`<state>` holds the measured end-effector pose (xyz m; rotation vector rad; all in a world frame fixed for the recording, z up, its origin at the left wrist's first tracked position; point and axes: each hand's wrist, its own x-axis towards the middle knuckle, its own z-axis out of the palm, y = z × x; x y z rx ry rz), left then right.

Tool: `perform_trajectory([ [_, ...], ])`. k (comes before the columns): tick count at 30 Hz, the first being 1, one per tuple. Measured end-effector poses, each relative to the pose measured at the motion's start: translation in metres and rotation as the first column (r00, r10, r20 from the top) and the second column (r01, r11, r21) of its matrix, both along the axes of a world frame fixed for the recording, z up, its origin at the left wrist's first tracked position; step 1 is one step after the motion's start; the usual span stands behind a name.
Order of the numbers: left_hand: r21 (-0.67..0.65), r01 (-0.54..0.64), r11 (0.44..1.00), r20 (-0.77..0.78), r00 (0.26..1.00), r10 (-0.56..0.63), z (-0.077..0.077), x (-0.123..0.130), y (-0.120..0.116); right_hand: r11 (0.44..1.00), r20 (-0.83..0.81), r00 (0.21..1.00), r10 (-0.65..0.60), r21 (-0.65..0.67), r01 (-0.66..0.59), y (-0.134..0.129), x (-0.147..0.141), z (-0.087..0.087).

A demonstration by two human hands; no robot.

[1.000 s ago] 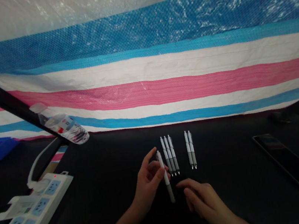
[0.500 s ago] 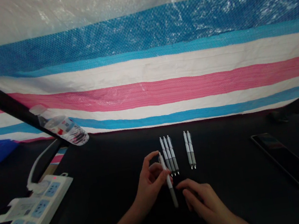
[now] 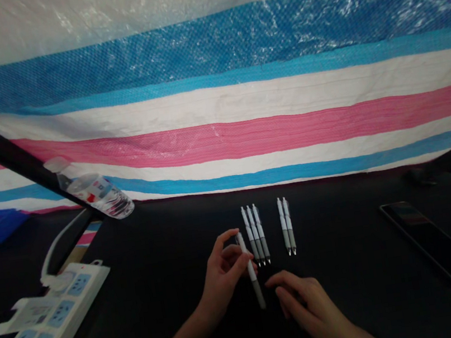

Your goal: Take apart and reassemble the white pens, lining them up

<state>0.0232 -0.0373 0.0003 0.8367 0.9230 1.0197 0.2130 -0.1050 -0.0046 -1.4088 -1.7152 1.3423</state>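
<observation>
A white pen with a grey grip [image 3: 256,286] is held in my left hand [image 3: 225,271], between the thumb and fingers. The index fingertip rests at the pen's top end, and the grey end slants down to the right. My right hand [image 3: 306,298] is just right of that end, loosely curled, with index finger and thumb a little apart and nothing visible in it. Beyond my hands, three similar pens [image 3: 255,232] lie side by side on the black table [image 3: 340,253]. Two more pens [image 3: 286,225] lie together to their right, tips toward me.
A phone [image 3: 435,242] lies at the right. On the left are a white power strip [image 3: 50,330] with a plugged-in cable, a tilted water bottle [image 3: 102,196] beside a black bar [image 3: 25,165], and a blue tray [image 3: 9,224]. A striped sheet [image 3: 221,141] hangs behind the table.
My left hand has shifted slightly left with the pen, whose lower end has moved a little up and left. My right hand and the lying pens look the same.
</observation>
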Motion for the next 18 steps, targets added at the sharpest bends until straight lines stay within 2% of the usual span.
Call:
perform_trajectory([
  [18,-0.032,-0.054,0.998,0.011,0.998,0.055,-0.0010,-0.0017,0.0017,1.000,0.048,0.999,0.011,0.025,-0.012,0.0006,-0.0006,0.0023],
])
